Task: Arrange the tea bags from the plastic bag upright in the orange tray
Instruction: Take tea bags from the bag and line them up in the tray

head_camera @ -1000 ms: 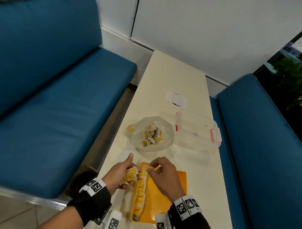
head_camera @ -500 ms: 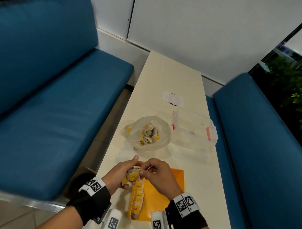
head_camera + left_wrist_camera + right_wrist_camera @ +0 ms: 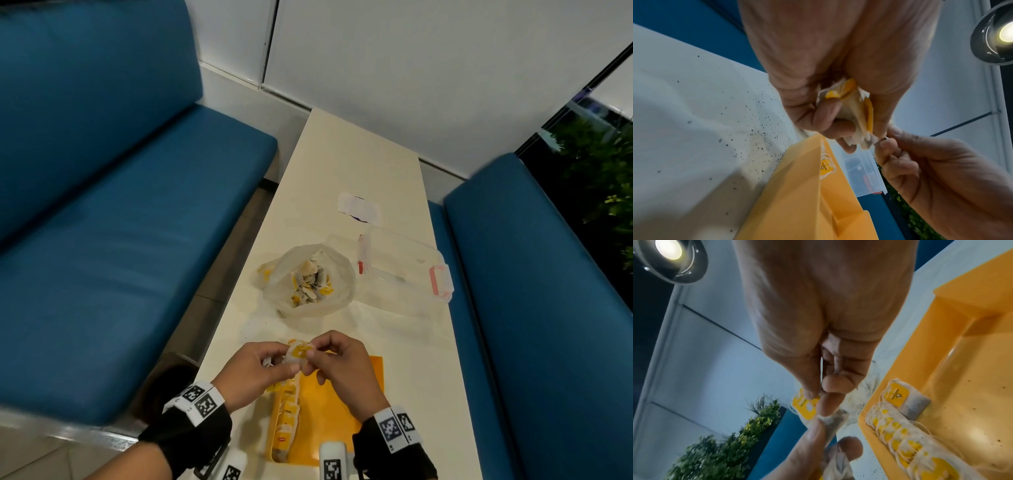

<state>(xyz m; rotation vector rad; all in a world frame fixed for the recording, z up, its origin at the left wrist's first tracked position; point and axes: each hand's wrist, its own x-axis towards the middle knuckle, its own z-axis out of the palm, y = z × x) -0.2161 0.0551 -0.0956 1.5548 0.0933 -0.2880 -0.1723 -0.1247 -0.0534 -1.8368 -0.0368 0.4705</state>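
The left hand (image 3: 251, 371) grasps a bunch of tea bags (image 3: 298, 353) over the orange tray's (image 3: 329, 404) 12 o'clock end; the right hand (image 3: 344, 368) pinches one. One plastic bag (image 3: 308, 279) lies at 12 o'clock, one clear lidded box (image 3: 404, 267) at 1 o'clock, two blue benches (image 3: 120, 222) flanking.

Your left hand (image 3: 253, 370): bare, no glove | your left wrist: black wrap with a white band of black square-code markers | your right hand (image 3: 346, 370): bare too | your right wrist: the same black wrap and white coded band | under both wrists: white blocks with more square codes
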